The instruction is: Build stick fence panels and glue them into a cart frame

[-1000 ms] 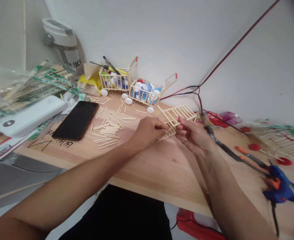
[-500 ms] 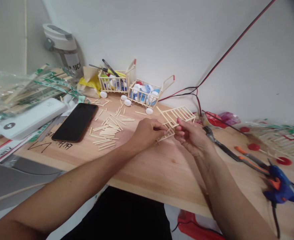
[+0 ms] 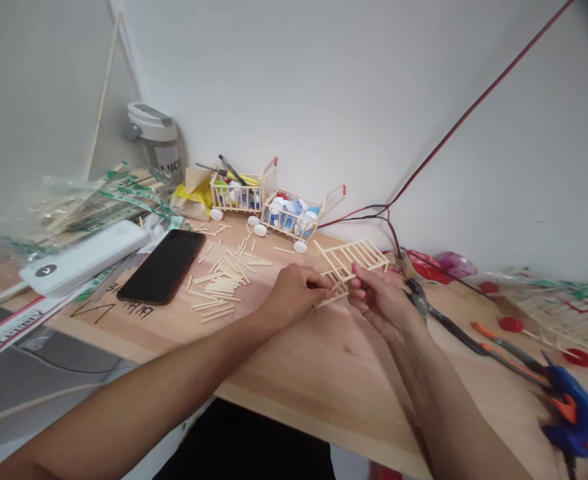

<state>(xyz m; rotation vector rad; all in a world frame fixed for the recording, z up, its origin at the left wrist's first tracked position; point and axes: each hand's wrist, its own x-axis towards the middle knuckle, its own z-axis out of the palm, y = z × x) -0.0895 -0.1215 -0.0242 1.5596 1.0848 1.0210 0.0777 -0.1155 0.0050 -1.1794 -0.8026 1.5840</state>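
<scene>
My left hand (image 3: pixel 294 292) and my right hand (image 3: pixel 381 300) meet over the middle of the wooden table (image 3: pixel 304 353), both pinched on a small ladder-like frame of thin wooden sticks (image 3: pixel 335 285). Just behind it, a larger stick frame (image 3: pixel 357 256) lies on the table. Several loose cut sticks (image 3: pixel 221 283) are scattered to the left of my left hand.
Two small stick carts (image 3: pixel 269 203) filled with bottle caps stand by the wall. A black phone (image 3: pixel 164 267), a white power bank (image 3: pixel 87 257) and bagged sticks (image 3: pixel 94 207) lie at left. Pliers (image 3: pixel 444 317), a blue glue gun (image 3: pixel 581 417), red caps (image 3: pixel 511 325) and cables (image 3: pixel 374 215) are at right.
The view has tilted up and shifted, so everything sits lower in the frame. Both hands have kept hold of the small stick frame, hardly moving on the table.
</scene>
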